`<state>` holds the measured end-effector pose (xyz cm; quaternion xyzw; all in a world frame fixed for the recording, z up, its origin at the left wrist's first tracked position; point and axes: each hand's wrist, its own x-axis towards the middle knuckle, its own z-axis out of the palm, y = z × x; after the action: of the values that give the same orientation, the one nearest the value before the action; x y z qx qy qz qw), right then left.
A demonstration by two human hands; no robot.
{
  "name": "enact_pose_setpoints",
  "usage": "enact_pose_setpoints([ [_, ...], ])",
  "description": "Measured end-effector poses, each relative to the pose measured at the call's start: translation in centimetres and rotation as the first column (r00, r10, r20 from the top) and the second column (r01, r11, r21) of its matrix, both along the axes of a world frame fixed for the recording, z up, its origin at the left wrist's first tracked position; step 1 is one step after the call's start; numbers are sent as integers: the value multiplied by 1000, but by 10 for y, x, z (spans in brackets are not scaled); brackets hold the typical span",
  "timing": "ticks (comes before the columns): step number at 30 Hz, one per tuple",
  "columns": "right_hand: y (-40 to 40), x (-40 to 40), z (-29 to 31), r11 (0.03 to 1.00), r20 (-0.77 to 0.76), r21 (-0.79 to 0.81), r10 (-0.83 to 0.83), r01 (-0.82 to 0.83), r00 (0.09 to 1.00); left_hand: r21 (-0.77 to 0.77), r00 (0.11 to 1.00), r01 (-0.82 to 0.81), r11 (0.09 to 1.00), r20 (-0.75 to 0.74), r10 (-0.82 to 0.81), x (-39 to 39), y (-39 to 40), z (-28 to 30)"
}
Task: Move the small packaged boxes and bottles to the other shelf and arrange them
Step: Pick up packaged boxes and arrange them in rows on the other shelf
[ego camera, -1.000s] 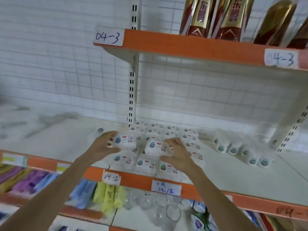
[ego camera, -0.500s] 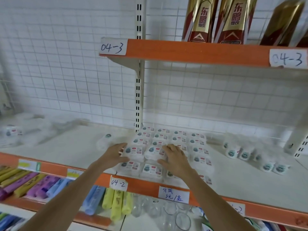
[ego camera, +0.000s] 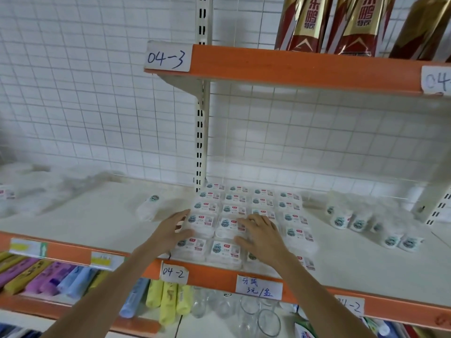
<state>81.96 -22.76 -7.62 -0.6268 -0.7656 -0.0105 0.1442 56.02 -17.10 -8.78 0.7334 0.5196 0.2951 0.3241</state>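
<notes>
Small white packaged boxes (ego camera: pixel 290 219) lie in a tidy grid on the white shelf (ego camera: pixel 97 223) labelled 04-2. My left hand (ego camera: pixel 174 228) holds a box (ego camera: pixel 202 222) at the grid's left edge, fingers along its far side and thumb on its near side. My right hand (ego camera: pixel 263 234) rests on the neighbouring box (ego camera: pixel 228 228), with fingers over its right end and thumb at its front. One small white bottle (ego camera: pixel 148 208) lies alone to the left of the grid. Several bottles (ego camera: pixel 341 220) lie in a loose row to the right.
A slotted upright post (ego camera: pixel 201 142) stands just behind the grid, against a wire-mesh back. The orange shelf 04-3 (ego camera: pixel 292 69) above carries tall red-gold bottles (ego camera: pixel 307 23). Below are coloured tubes (ego camera: pixel 168 303) and clear glasses (ego camera: pixel 268 323). Another box (ego camera: pixel 6 193) sits far left.
Both hands have come down with their boxes from above the grid and set them onto it. The view has shifted left and nearer to the shelf.
</notes>
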Motion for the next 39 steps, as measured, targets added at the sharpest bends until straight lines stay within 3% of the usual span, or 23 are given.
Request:
enact_pose_setpoints([
  [9, 2, -1, 1, 999, -5, -35, -28, 28, 1000, -34, 999, 18, 999, 45, -16, -4, 11, -8],
  [18, -13, -14, 2, 993, -6, 17, -120, 120, 993, 130, 987, 144, 981, -84, -134, -5, 3, -2],
  [23, -39, 3, 3, 932, -62, 22, -359, 361, 931, 314, 963, 219, 924, -221, -153, -12, -12, -2],
  [26, -50, 17, 2, 871, -44, -70, -489, 486, 871, 432, 921, 315, 845, -355, -162, -4, -12, -6],
  [32, -57, 18, 2, 859, 68, -235, -452, 454, 890, 408, 812, 457, 791, -555, -183, 22, -18, -3],
  [39, -58, 21, 8, 855, 117, -287, -417, 433, 901, 343, 781, 452, 823, -598, -179, 25, -19, -7],
])
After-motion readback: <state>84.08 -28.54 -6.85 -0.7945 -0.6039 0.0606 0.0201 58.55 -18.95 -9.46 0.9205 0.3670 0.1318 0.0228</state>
